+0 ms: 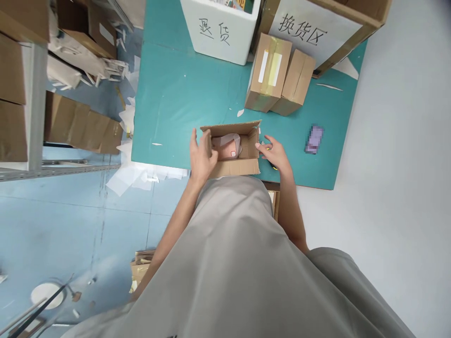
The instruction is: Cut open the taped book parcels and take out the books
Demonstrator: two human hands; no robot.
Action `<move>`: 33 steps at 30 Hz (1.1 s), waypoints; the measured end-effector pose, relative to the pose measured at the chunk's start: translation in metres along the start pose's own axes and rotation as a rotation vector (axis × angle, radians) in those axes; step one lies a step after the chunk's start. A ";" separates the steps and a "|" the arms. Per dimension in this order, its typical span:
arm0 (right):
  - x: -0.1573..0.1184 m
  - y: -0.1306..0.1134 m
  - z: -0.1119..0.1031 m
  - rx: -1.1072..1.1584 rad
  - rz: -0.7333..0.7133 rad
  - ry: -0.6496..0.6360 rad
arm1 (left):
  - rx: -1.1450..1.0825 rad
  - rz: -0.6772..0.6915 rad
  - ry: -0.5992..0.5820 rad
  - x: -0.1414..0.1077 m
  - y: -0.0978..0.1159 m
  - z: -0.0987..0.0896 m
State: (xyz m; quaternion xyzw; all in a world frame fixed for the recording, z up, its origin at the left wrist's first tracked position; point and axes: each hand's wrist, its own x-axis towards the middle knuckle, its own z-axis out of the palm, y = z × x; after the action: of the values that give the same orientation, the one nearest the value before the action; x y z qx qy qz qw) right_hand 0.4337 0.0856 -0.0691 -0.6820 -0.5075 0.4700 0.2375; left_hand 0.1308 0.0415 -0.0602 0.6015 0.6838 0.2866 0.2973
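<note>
An open cardboard box [235, 167] lies at the front edge of the green table, its flaps spread. Inside, on its left side, rests a pinkish item [225, 149] in thin clear wrapping with a small red mark. My left hand [202, 155] is at the box's left end, fingers apart, touching a flap there. At the right end my right hand [275, 152] has its thumb on the box's edge, with the other fingers spread. A small black and yellow object [273, 166] is partly hidden below my right hand.
On the green table [169, 103], two closed cartons [269, 70] stand before a large labelled box [310, 33]. A white bin [221, 33] is at the back, a blurred purple object [314, 139] to the right. Shelving [35, 108] stands left.
</note>
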 end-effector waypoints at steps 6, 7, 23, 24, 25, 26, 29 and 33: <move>-0.011 0.003 -0.003 0.023 0.056 0.125 | 0.090 -0.098 0.243 -0.016 -0.024 -0.035; -0.012 0.003 -0.004 0.001 0.050 0.152 | 0.112 -0.085 0.231 -0.018 -0.024 -0.036; -0.033 -0.016 -0.003 -0.257 -0.034 0.283 | 0.440 -0.133 -0.362 0.048 0.022 0.064; -0.035 -0.016 -0.003 -0.263 -0.032 0.288 | 0.447 -0.110 -0.373 0.049 0.021 0.066; -0.037 -0.017 -0.002 -0.269 -0.029 0.294 | 0.451 -0.094 -0.376 0.050 0.020 0.066; -0.039 -0.017 -0.001 -0.278 -0.028 0.304 | 0.451 -0.087 -0.371 0.050 0.019 0.066; -0.048 -0.022 0.004 -0.306 -0.053 0.337 | 0.411 -0.095 -0.315 0.050 0.018 0.063; -0.058 -0.037 0.015 -0.317 -0.141 0.274 | 0.278 -0.053 -0.205 0.047 0.021 0.047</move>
State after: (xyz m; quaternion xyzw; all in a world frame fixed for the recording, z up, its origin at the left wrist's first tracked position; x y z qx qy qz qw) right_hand 0.4009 0.0442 -0.0229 -0.7311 -0.5846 0.2694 0.2263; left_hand 0.1757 0.0917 -0.0781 0.6446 0.6987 0.1187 0.2868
